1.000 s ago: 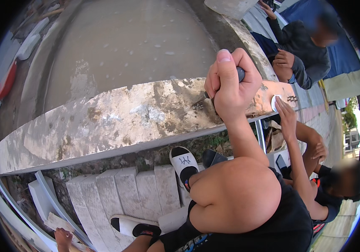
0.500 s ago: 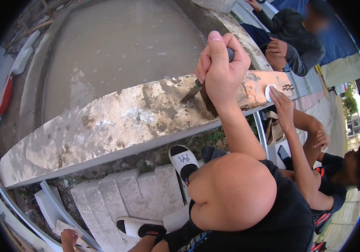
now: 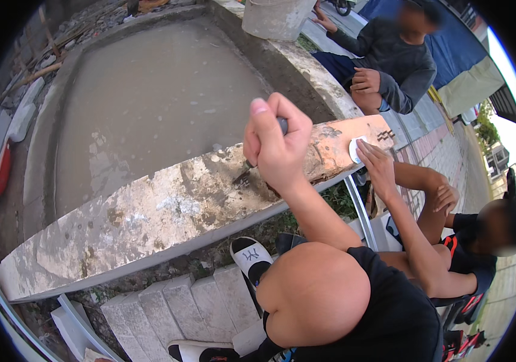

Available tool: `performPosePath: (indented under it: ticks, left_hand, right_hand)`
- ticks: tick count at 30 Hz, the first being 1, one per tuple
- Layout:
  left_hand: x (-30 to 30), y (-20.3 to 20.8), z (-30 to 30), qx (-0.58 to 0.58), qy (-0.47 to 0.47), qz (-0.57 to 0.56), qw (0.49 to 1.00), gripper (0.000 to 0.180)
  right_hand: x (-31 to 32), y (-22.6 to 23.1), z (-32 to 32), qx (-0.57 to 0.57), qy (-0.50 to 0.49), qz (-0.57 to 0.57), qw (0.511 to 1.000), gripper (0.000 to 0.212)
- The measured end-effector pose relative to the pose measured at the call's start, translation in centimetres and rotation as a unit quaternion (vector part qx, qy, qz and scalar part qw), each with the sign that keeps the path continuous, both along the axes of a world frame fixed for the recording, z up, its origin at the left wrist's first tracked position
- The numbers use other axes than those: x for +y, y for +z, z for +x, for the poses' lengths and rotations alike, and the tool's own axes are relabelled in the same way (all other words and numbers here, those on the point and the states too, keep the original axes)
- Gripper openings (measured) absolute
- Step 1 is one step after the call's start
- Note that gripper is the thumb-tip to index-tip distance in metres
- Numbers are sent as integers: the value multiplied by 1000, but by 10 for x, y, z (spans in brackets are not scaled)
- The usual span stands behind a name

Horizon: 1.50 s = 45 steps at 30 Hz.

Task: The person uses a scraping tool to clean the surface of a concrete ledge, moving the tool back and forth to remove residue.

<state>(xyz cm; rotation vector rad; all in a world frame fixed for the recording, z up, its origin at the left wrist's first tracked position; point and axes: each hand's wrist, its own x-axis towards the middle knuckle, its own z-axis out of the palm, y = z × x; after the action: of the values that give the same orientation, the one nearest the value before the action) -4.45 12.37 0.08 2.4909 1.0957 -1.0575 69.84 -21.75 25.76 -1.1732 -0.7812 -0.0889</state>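
Note:
My right hand (image 3: 279, 142) is closed in a fist around the dark handle of a scraper (image 3: 243, 175). Its narrow dark blade slants down to the left and reaches the top of a stained, rough concrete wall (image 3: 143, 208); most of the handle is hidden by my fingers. Around the blade the wall's coating is patchy, with dark and white spots. My left hand does not show; only a pale flat piece (image 3: 94, 355) is visible at the lower left edge.
Murky water (image 3: 149, 102) fills the basin behind the wall. At right a co-worker's hand (image 3: 378, 166) presses a white disc (image 3: 358, 151) on an orange-coated stretch. Another person (image 3: 396, 60) sits beyond, near a bucket (image 3: 275, 18). Pale blocks (image 3: 176, 301) lie below, beside my bare knee (image 3: 315, 292).
The view has shifted, so the wall and people sit lower and further left. My right hand still grips the scraper at the wall. My left hand has dropped out of the lower left edge.

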Motion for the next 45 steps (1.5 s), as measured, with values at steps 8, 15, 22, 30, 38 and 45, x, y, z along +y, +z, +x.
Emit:
performPosePath:
  ticks: [8, 15, 22, 30, 38, 45]
  left_hand:
    - [-21, 20, 9, 32, 48, -66, 996, 33]
    - [-21, 0, 1, -36, -3, 8, 999, 22]
    - [7, -18, -38, -198, 105, -86, 971, 18]
    - [-28, 10, 7, -29, 46, -51, 997, 29]
    - [-28, -3, 2, 19, -4, -56, 998, 31]
    - [-19, -22, 12, 10, 0, -57, 998, 34]
  right_hand:
    - [-6, 7, 12, 141, 28, 60, 988, 39]
    - [10, 1, 10, 60, 5, 23, 998, 39]
    - [7, 2, -15, -210, -66, -52, 974, 39]
    - [5, -5, -18, -150, -50, -53, 986, 39]
    - [9, -2, -1, 94, 18, 26, 995, 39]
    - [-2, 9, 2, 27, 13, -5, 1000, 37]
